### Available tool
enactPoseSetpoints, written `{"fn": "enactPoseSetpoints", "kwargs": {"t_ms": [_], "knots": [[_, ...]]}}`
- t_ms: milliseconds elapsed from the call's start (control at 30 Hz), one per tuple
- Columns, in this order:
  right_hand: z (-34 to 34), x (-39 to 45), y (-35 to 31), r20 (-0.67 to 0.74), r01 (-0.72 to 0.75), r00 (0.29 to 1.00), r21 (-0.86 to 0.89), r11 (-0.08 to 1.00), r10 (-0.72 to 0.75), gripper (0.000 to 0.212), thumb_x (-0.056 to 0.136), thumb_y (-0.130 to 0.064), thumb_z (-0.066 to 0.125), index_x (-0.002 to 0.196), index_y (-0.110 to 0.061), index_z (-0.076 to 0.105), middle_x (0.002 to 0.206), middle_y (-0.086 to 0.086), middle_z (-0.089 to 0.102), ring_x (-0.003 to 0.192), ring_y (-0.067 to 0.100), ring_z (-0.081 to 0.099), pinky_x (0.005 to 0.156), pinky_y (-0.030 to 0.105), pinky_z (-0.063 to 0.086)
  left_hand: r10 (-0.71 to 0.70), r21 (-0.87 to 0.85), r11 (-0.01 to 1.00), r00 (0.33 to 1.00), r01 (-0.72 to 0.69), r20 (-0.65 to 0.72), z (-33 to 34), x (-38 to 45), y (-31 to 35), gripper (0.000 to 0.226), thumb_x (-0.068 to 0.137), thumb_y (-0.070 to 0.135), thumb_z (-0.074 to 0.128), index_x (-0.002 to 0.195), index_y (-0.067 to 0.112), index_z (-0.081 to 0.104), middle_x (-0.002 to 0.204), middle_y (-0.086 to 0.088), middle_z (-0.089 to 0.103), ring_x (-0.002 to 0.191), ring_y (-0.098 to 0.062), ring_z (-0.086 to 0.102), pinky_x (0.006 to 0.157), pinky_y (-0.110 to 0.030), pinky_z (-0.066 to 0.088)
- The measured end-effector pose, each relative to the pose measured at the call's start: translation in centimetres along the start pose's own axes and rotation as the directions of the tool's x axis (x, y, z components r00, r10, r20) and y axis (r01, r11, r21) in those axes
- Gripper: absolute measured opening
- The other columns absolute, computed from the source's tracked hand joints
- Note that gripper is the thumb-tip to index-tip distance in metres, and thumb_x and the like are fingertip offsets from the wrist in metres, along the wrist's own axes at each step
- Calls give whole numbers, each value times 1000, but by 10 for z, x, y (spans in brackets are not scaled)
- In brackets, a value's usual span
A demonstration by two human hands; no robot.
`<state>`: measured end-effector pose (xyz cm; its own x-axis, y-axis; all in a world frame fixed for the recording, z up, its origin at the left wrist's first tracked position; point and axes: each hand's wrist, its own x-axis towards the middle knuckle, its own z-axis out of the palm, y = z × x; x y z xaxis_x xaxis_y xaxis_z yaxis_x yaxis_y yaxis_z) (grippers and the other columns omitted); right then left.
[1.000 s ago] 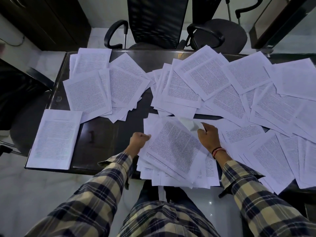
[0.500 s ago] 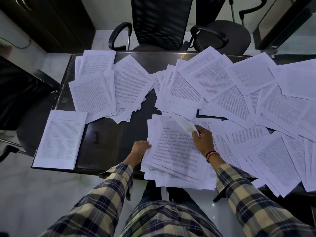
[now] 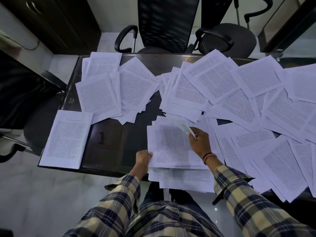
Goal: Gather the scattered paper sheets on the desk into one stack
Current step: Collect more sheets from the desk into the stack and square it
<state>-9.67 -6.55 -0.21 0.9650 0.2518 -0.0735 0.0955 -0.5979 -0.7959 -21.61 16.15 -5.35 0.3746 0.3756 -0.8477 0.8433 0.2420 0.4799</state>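
View from above a dark desk (image 3: 111,151) covered with printed paper sheets. At the near edge, in front of the person, a loose pile (image 3: 174,151) is forming. The left hand (image 3: 142,157) curls round the pile's left edge, thumb on top, pinching it. The right hand (image 3: 199,142) grips the curled corner of the top sheet (image 3: 185,128), which blurs with motion. Over the last second that top sheet has swung from a slant to nearly square with the pile, and both hands have drawn slightly closer together, so the pile looks tidier, though its lower sheets still fan out past the desk's edge. Most of the work seems to remain: a wide overlapping spread (image 3: 239,100) lies to the right, a smaller cluster (image 3: 116,93) at the far left, and one single sheet (image 3: 66,139) sits alone at the near left corner
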Motion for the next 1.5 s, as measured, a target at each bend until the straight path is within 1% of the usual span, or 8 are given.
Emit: {"fn": "enactPoseSetpoints", "kwargs": {"t_ms": [133,400,567,800,1000,1200,1400,1500], "knots": [[14,1,-5,10,2,1000,18,1000,-2,22,96,-10,58,107,-2,75,85,11,72,73,21,63,61,14,43,-133,-207,972,987,113,-86,9,-12,-17,16,94,-4,59,82,5,61,92,-13,63,85,-27,60,74,-39,52],[17,-2,0,33,-16,999,0,1000,16,17,97,-3,61,107,0,76,84,10,72,73,20,61,64,13,42,-201,-195,956,973,219,110,25,-35,-24,15,93,-6,62,107,-4,64,103,-22,73,97,-38,73,77,-48,64],[12,-2,13,37,6,999,-42,999,-5,18,97,-3,62,107,-1,76,93,15,76,79,22,66,69,14,48,45,245,969,999,-42,-5,5,-17,-9,26,87,-8,44,72,7,58,83,-11,63,77,-25,60,69,-33,50],[7,-3,25,20,98,995,-84,992,-97,20,88,8,63,97,-3,78,99,11,78,93,29,74,84,38,61,304,788,532,938,-310,164,-24,16,60,29,99,6,41,117,8,65,115,-9,66,108,-34,65,91,-42,54],[-8,-18,27,126,299,948,-28,954,-293,17,76,-7,63,82,-8,79,97,13,77,101,27,67,87,42,57,480,853,119,781,-508,399,-2,28,104,42,95,-1,45,130,16,59,132,-7,61,128,-32,50,108,-55,37],[-9,-48,53,409,524,811,-191,830,-418,20,79,-16,60,81,-30,74,120,2,68,137,26,43,111,75,22,627,624,469,733,-625,263,21,32,111,21,97,2,62,117,5,68,113,-14,71,100,-29,67,78,-30,48],[-3,-76,59,689,742,601,-293,603,-405,26,73,-11,80,71,-35,69,139,-7,59,153,30,28,116,76,10,639,567,543,743,-619,199,31,29,96,19,97,4,61,115,2,69,111,-15,72,101,-32,68,82,-32,53],[0,-85,61,729,774,579,-350,527,-366,28,71,-9,80,73,-35,70,138,-6,58,151,30,29,116,75,15,644,590,521,737,-617,202,30,31,88,21,96,10,67,116,4,66,116,-13,69,109,-35,63,89,-37,50]]}}
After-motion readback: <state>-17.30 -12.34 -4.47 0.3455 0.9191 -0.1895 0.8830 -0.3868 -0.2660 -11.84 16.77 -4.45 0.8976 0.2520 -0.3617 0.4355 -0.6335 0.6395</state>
